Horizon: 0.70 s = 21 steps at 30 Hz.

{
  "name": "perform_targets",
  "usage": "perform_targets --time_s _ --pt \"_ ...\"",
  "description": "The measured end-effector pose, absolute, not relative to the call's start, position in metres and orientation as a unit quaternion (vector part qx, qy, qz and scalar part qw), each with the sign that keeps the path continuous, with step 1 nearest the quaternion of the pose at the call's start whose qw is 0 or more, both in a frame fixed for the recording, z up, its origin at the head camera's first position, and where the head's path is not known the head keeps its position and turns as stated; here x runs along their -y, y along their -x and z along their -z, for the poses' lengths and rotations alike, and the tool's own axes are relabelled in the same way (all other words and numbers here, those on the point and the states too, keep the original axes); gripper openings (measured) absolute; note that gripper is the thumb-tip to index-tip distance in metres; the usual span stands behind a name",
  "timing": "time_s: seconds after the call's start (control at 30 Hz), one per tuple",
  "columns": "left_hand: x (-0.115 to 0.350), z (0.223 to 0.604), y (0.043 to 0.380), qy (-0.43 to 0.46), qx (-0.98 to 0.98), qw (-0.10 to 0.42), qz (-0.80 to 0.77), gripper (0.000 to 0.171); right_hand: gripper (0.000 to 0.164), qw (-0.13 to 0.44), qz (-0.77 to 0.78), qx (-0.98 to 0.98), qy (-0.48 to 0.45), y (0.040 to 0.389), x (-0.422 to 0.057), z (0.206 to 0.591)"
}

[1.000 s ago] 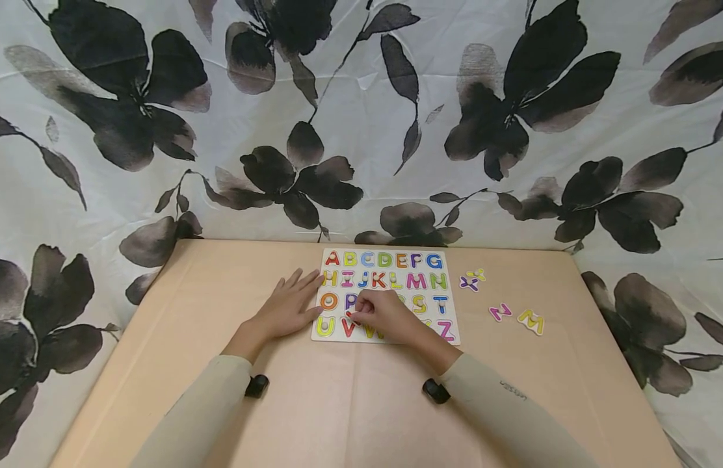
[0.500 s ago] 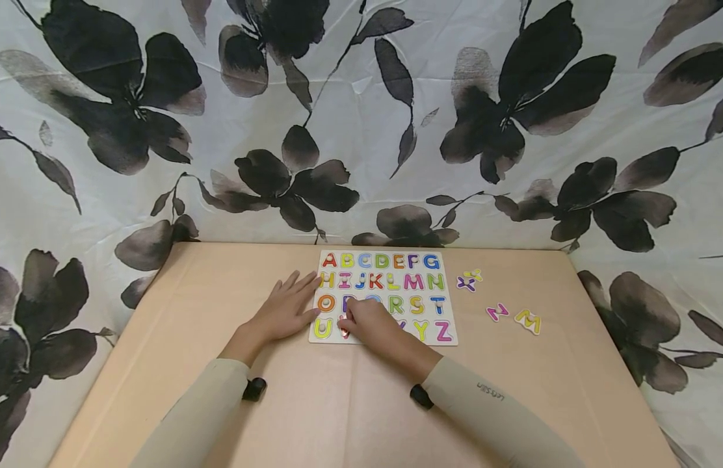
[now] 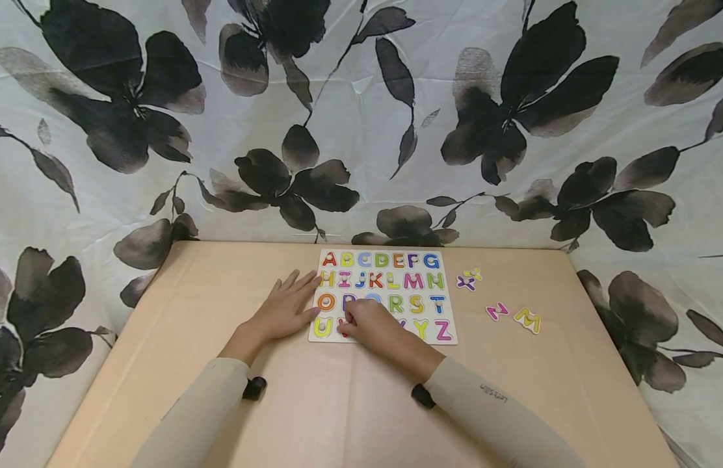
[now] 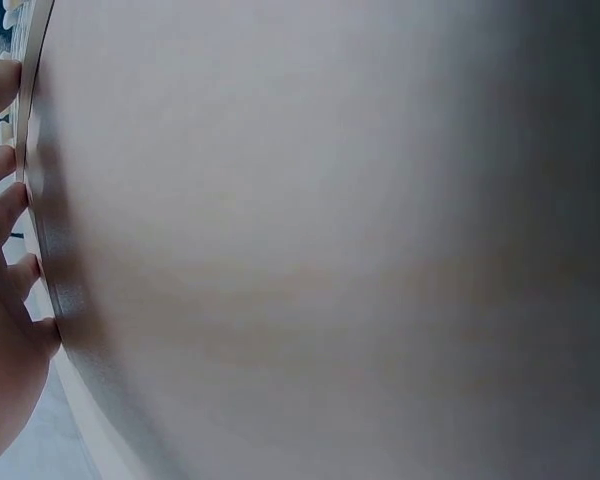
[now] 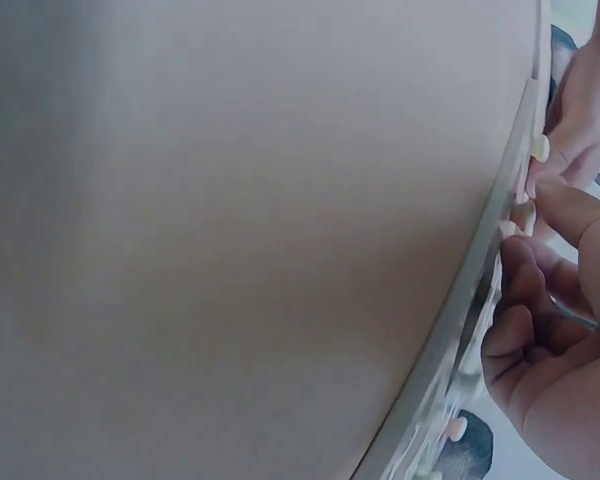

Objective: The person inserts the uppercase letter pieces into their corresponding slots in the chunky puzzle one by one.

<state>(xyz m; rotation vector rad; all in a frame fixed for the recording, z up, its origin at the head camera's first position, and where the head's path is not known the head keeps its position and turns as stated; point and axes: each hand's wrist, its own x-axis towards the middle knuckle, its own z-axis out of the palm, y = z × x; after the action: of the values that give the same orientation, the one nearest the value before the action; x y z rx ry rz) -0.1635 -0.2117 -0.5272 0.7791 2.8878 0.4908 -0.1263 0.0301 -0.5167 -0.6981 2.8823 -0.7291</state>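
Observation:
A white alphabet puzzle board [image 3: 447,317] with colourful letters lies at the table's far side. My left hand [image 3: 285,305] lies flat with fingers spread at the board's left edge, some fingertips on it. Over the bottom row, my right hand [image 3: 373,324] has curled fingers, its thumb and index finger at the red letter V piece [image 3: 344,335], which they mostly cover. Seen from the right wrist, the thumb and fingers of the right hand [image 5: 560,310] close around a small knob [image 5: 522,213] on the board.
Right of the board lie loose letter pieces: a purple X [image 3: 465,283], a small yellow one [image 3: 473,274], a pink zigzag letter [image 3: 497,312] and a yellow M- or W-shaped letter [image 3: 528,321]. The tan table [image 3: 338,403] meets a floral cloth [image 3: 396,117] behind.
My right hand has shifted slightly left and down with the red V, onto the bottom row, and now covers more of it. The left hand stays at the board's edge.

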Motion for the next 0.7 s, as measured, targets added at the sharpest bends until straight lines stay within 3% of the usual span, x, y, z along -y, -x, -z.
perform_targets --time_s 0.33,0.7 --pt "0.212 0.526 0.162 -0.256 -0.951 0.063 -0.161 0.073 0.013 0.073 0.288 -0.927 0.229 0.125 -0.067 0.5" --pt "0.214 0.525 0.159 -0.262 -0.949 0.064 -0.164 0.073 0.026 0.092 0.32 -0.927 0.175 0.116 -0.128 0.491"
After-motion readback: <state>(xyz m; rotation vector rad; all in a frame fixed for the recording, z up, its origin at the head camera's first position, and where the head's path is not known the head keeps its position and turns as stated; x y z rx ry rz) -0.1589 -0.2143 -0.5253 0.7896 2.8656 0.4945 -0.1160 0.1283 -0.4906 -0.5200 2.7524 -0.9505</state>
